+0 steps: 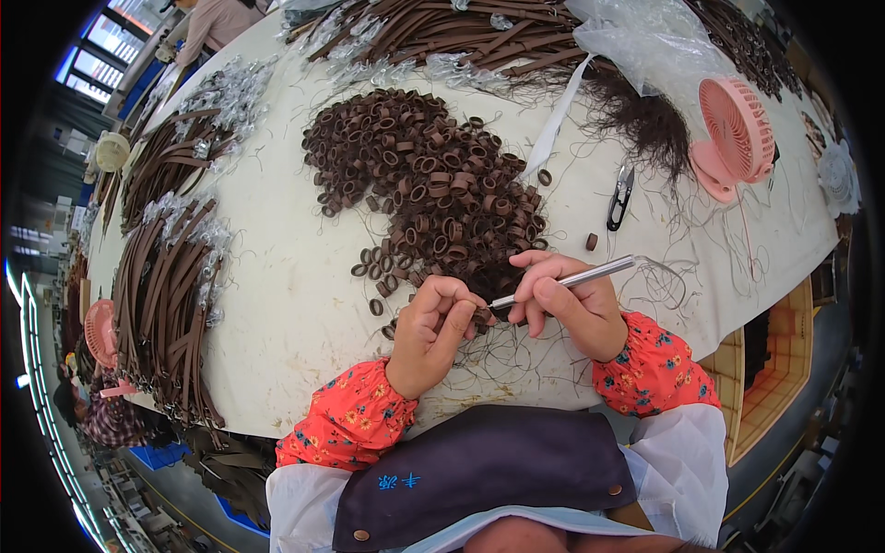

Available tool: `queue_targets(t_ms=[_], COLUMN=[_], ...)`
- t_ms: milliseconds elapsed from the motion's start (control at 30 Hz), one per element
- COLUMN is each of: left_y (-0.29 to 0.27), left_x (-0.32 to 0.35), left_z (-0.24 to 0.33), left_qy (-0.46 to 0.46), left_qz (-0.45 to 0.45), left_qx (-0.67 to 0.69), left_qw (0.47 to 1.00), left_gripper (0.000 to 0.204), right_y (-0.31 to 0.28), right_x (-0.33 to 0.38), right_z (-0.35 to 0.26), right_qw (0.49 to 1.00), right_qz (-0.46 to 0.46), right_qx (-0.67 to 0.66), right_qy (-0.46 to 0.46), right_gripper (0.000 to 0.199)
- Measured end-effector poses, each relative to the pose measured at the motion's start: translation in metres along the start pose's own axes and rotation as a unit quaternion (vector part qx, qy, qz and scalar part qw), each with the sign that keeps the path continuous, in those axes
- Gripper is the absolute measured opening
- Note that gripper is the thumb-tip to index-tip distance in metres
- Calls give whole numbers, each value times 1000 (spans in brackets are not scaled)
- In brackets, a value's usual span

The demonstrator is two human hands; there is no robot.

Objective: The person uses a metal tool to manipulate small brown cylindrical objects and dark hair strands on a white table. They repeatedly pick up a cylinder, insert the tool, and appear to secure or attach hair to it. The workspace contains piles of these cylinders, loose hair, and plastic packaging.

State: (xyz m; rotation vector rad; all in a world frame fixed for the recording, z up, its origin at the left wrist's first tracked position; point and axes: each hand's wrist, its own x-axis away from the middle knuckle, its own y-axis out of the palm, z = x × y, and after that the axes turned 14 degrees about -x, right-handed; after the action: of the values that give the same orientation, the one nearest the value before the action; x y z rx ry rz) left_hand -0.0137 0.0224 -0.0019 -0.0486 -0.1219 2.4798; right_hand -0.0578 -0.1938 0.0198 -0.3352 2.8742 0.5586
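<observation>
My left hand (pixel 430 329) is closed in a pinch on what looks like a small brown strap loop (pixel 482 316), mostly hidden by the fingertips. A slim silver pen-shaped tool (pixel 604 270) lies in my right hand (pixel 573 304), gripped between thumb and fingers. Its narrow tip points left and meets the fingertips of my left hand. Just beyond both hands spreads a large heap of brown strap loops (pixel 452 198), with a few strays at its left edge. Loose dark threads (pixel 516 359) are scattered on the table below my hands.
Thread snips (pixel 621 198) and a pink fan (pixel 735 134) stand to the right. Bundles of brown straps (pixel 161 304) lie at left, and more straps (pixel 442 32) at the far side beside clear plastic (pixel 636 41). A yellowish crate (pixel 774 359) is beyond the right table edge.
</observation>
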Motion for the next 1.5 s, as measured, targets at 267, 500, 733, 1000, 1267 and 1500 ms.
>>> queue_targets(t_ms=[267, 500, 733, 1000, 1267, 1500], left_y=[1, 1, 5, -1, 16, 9], left_x=[1, 0, 3, -1, 0, 4], left_z=[2, 1, 0, -3, 11, 9], left_qy=[3, 12, 27, 87, 10, -58], left_qz=[2, 5, 44, 27, 54, 50], left_qx=[4, 4, -63, -224, 72, 64], left_qw=[1000, 1000, 997, 970, 996, 995], left_gripper=[6, 6, 8, 18, 29, 14], right_y=[1, 1, 10, 14, 14, 18], right_x=[0, 2, -6, -2, -1, -1], right_z=[-1, 2, 12, 14, 14, 13], right_qw=[1000, 998, 929, 980, 995, 996], right_qz=[5, 40, -28, 120, 95, 79], right_qx=[-4, 46, 333, 153, 28, -5], right_qy=[16, -4, -158, -34, 21, 40], right_gripper=[22, 14, 38, 32, 33, 30])
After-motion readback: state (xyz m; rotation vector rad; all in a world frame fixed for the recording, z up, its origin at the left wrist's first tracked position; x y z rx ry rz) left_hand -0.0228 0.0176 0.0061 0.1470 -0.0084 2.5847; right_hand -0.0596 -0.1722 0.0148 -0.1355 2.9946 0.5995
